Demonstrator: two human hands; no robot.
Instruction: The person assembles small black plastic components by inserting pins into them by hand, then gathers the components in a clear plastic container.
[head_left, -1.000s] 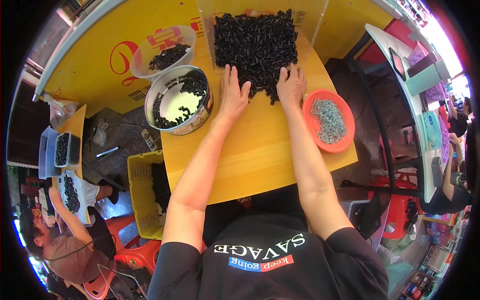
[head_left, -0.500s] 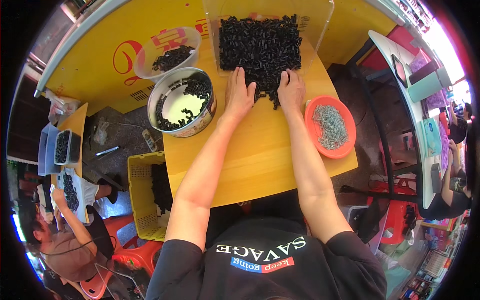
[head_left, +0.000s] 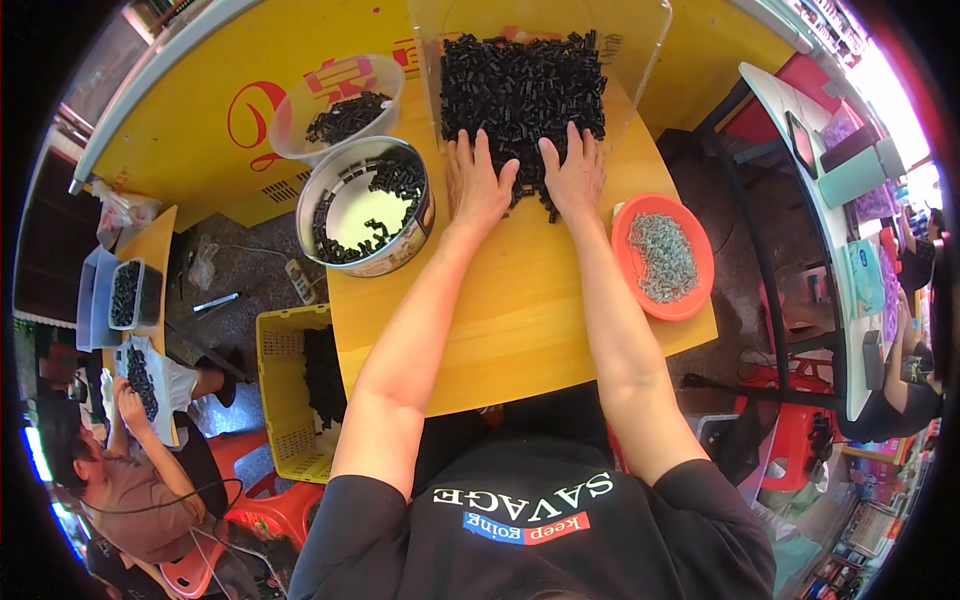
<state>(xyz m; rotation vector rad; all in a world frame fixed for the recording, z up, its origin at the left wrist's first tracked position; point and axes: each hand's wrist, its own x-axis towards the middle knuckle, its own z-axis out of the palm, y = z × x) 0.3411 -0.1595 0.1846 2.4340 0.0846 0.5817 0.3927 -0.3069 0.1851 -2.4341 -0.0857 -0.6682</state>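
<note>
My left hand [head_left: 482, 187] lies at the front left of a heap of small black plastic parts [head_left: 522, 88], its fingers stretched out and apart. On the heap's front right, my right hand [head_left: 574, 182] is spread in the same way, thumb toward the left one. Between the two thumbs a narrow tongue of the parts runs out onto the yellow table [head_left: 500, 315]. Most of the heap lies in a clear plastic bin [head_left: 640, 85], whose front side is low or open. Neither hand grips a part that I can see; what lies under the palms is hidden.
Left of my arms stand a round tub [head_left: 385, 262] with black parts along its inside and a clear bowl [head_left: 285, 135] of more. An orange-red bowl [head_left: 702, 290] of small silvery pieces sits right. A yellow crate [head_left: 275, 400] stands below the table; a co-worker [head_left: 150, 490] sits far left.
Both my hands have spread their fingers, and the right one reaches a little farther forward onto the heap. At the far left, the co-worker's hands have moved over their tray.
</note>
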